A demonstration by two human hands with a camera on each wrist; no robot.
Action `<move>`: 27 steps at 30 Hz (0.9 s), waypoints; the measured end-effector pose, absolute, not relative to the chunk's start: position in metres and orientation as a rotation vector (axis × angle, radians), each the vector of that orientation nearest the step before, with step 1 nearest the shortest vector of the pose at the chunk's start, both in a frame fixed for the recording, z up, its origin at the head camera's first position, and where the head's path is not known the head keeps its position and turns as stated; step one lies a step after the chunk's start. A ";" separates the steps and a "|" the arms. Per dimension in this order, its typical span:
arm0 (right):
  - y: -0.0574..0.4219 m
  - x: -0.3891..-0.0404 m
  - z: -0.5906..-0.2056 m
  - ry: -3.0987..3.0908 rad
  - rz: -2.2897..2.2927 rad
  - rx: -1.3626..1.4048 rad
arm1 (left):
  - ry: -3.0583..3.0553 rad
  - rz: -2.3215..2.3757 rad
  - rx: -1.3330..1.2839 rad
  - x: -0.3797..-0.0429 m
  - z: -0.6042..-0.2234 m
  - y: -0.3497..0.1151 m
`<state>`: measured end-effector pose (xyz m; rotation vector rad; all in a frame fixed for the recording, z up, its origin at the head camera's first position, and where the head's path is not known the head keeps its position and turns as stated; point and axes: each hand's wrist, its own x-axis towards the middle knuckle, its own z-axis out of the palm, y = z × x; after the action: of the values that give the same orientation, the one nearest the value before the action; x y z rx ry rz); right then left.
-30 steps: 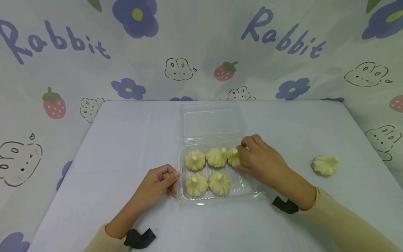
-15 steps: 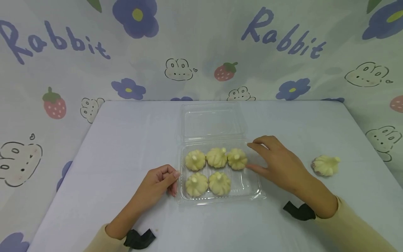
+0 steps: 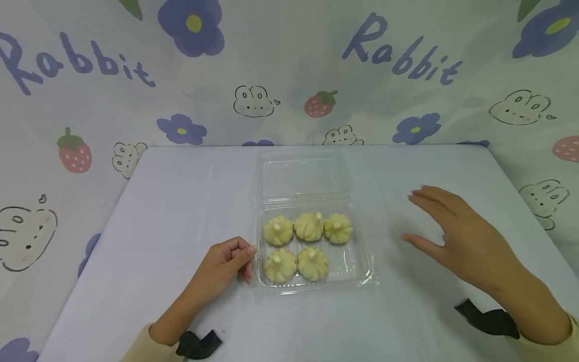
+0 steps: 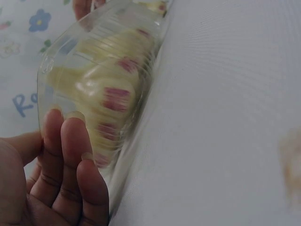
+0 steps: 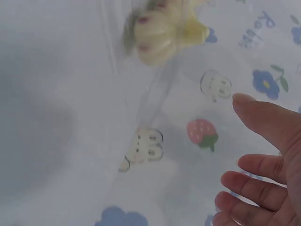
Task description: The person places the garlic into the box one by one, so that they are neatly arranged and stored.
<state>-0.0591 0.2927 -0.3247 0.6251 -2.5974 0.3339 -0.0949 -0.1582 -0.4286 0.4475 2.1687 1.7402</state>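
Left hand [image 3: 230, 259]: thumb and fingers pinch the left rim of the container [image 3: 348, 266]. Right hand [image 3: 466, 239]: fingers extended, thumb held wide of them, nothing in the grip; above the table [image 3: 181, 211], right of the container and apart from it. The garlic bulbs [image 3: 313, 264] sit inside the container, just right of the left fingertips, between the two hands.

Container: clear, thin plastic, rectangular, ribbed; hinged lid [image 3: 304, 180] laid back on the far side. Bulbs: pale yellow, round, lobed, stubby necks; purple-streaked patches low on their sides in the left wrist view. Far-row middle neck leans right.

Count: one container, one lid, five bulbs inside (three far row, two near row). Two black straps [image 3: 199, 345], one by each wrist. White cloth on the table. Backdrop [image 3: 289, 50]: printed fabric, "Rabbit" lettered twice.
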 end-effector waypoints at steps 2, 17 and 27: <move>0.304 -0.054 -0.320 -2.643 0.317 0.575 | 2.170 1.741 0.447 -0.095 -0.428 -0.159; 0.390 -0.040 -0.325 -3.011 0.315 0.140 | 2.173 1.740 0.446 -0.094 -0.428 -0.159; 0.420 -0.037 -0.355 -3.104 0.523 0.016 | 2.167 1.743 0.459 -0.094 -0.428 -0.158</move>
<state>-0.0369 0.4204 -0.3550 0.0160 -3.1041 0.5230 -0.0945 -0.1580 -0.4280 0.4592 2.1673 1.7431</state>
